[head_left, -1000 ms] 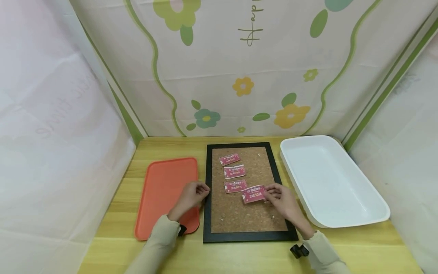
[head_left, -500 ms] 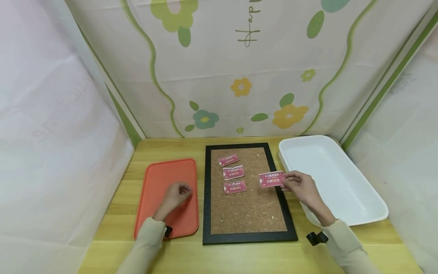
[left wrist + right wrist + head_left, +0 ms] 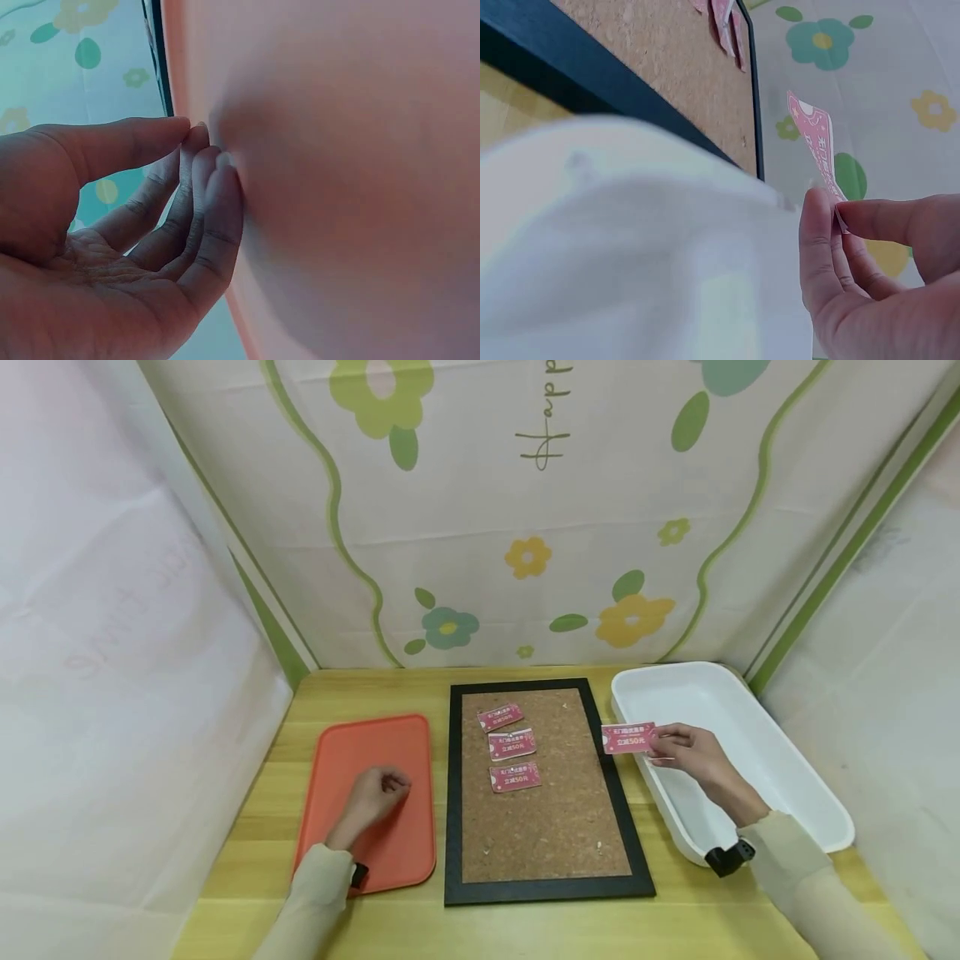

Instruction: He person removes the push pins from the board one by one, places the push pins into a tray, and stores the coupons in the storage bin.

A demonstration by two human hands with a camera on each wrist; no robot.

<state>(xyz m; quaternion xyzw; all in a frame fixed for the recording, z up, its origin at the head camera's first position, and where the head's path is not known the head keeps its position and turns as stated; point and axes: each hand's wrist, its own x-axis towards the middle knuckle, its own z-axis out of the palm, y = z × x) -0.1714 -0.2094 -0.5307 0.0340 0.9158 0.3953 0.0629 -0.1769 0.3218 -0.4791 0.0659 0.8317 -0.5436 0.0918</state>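
My right hand [image 3: 693, 753] pinches a pink paper coupon [image 3: 627, 738] by its right end, between thumb and fingertips. The coupon is held up over the board's right frame and the white tray's near-left rim; in the right wrist view the coupon [image 3: 815, 142] stands nearly edge-on. My left hand [image 3: 380, 795] is low over the red tray [image 3: 337, 852], fingers curled, thumb tip meeting the index fingertip. In the left wrist view its fingertips [image 3: 225, 180] are right at the tray surface; I cannot tell whether something small is between them. Three similar coupons [image 3: 516, 777] remain on the corkboard [image 3: 555, 827].
The black-framed corkboard lies mid-table, with small pale specks [image 3: 599, 845] on the cork. To its right stands a deep white tray [image 3: 813, 777], to its left the flat red one. Fabric walls with printed flowers [image 3: 528, 557] enclose the wooden table [image 3: 510, 935].
A coupon in my right hand has come away from the board's middle and moved right toward the white tray. My left hand has moved left from the board's edge to over the red tray.
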